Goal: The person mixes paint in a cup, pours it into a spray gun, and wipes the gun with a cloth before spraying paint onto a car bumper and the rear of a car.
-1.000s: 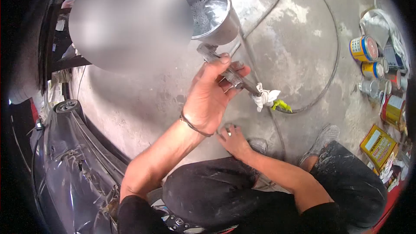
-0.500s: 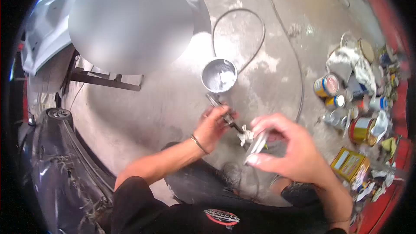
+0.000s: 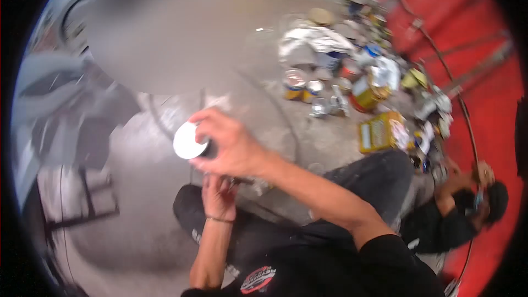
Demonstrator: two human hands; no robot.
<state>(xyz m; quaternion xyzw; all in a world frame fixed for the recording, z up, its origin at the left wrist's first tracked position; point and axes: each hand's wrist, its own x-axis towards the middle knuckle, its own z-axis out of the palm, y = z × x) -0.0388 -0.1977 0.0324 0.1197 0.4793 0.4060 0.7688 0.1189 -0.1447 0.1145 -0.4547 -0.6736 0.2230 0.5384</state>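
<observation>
My right hand [image 3: 228, 143] is out in front, fingers and thumb curved around a round white-faced thing [image 3: 190, 141]. Its bright face points towards me, and a dark patch shows between my fingertips. Close beneath, partly covered by the right hand, my left hand [image 3: 219, 195] is closed with its palm side up. A slim metal tool [image 3: 235, 180] sticks out from its fingers; most of it is hidden behind my right hand and wrist. My dark trouser legs [image 3: 374, 179] are folded below the hands.
Paint cans [image 3: 295, 80], a yellow rectangular tin [image 3: 379, 132] and white crumpled cloth [image 3: 313, 41] clutter the floor ahead right. A red panel [image 3: 484, 104] rises behind them. A person in black [image 3: 456, 214] is at far right. Grey body panels [image 3: 66, 115] stand left, above a dark metal stand [image 3: 88, 203].
My view has turned right, so the cans shift left. My right hand has moved across in front of my left, and the held round thing now shows its white face.
</observation>
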